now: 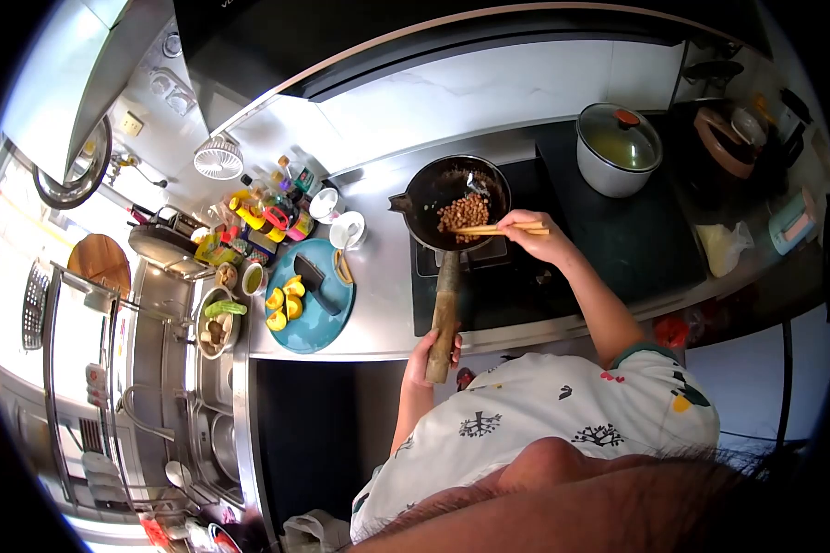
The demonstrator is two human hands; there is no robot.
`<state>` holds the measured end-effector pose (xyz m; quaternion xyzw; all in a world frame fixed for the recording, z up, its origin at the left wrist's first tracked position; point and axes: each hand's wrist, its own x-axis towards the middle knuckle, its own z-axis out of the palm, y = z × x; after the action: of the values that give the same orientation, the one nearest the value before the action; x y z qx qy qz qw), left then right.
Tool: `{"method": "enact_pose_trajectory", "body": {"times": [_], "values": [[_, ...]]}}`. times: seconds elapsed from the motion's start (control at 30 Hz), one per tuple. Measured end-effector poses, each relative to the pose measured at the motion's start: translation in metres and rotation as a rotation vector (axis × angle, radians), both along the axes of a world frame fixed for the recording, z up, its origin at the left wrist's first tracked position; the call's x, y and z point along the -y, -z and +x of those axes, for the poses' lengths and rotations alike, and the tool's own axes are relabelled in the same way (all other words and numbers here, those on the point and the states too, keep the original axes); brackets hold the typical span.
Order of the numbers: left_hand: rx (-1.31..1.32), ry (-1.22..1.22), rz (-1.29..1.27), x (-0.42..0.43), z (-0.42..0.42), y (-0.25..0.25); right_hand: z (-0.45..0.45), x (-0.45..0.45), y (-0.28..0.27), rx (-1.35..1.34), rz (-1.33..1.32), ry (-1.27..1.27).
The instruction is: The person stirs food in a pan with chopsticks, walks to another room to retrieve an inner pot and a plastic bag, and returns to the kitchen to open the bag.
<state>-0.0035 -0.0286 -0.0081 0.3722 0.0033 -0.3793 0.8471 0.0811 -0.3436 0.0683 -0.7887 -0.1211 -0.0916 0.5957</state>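
The right hand [537, 237], closed around chopsticks [498, 229], meets nuts [466, 214] in the wok [431, 189] over the black stove [563, 304]; the left hand [433, 358] grips its handle [444, 309]. Left lies a blue board [327, 318]; far right, a lidded pot [609, 161].

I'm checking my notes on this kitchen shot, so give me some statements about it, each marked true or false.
1. The left hand holds the handle of the dark pan. True.
2. The right hand holds a ladle. False: it holds chopsticks.
3. The white pot has its lid off. False: its clear lid is on.
4. On the blue board, a knife lies beside yellow-orange pieces. True.
5. The small brown pieces are in a bowl. False: they are in the dark pan.
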Motion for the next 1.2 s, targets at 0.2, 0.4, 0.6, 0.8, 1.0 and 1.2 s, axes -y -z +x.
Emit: {"method": "enact_pose_trajectory", "body": {"times": [0.2, 0.4, 0.6, 0.8, 1.0, 1.2], "values": [[-0.008, -0.108, 0.033, 0.003, -0.007, 0.003, -0.001, 0.036, -0.033, 0.015, -0.070, 0.015], [-0.033, -0.147, 0.020, 0.006, -0.009, 0.003, 0.018, 0.042, -0.049, -0.006, -0.231, -0.095], [-0.025, -0.213, 0.069, 0.014, -0.016, -0.006, 0.032, 0.048, -0.024, 0.089, -0.080, 0.074], [0.010, -0.202, 0.101, 0.021, -0.015, -0.005, 0.042, 0.050, 0.018, 0.128, -0.010, 0.116], [-0.040, -0.211, 0.127, 0.023, -0.016, -0.006, 0.014, 0.015, 0.010, 0.246, 0.017, 0.006], [0.006, -0.181, 0.145, 0.019, -0.012, -0.008, 0.014, 0.015, 0.009, 0.192, -0.018, -0.065]]}}
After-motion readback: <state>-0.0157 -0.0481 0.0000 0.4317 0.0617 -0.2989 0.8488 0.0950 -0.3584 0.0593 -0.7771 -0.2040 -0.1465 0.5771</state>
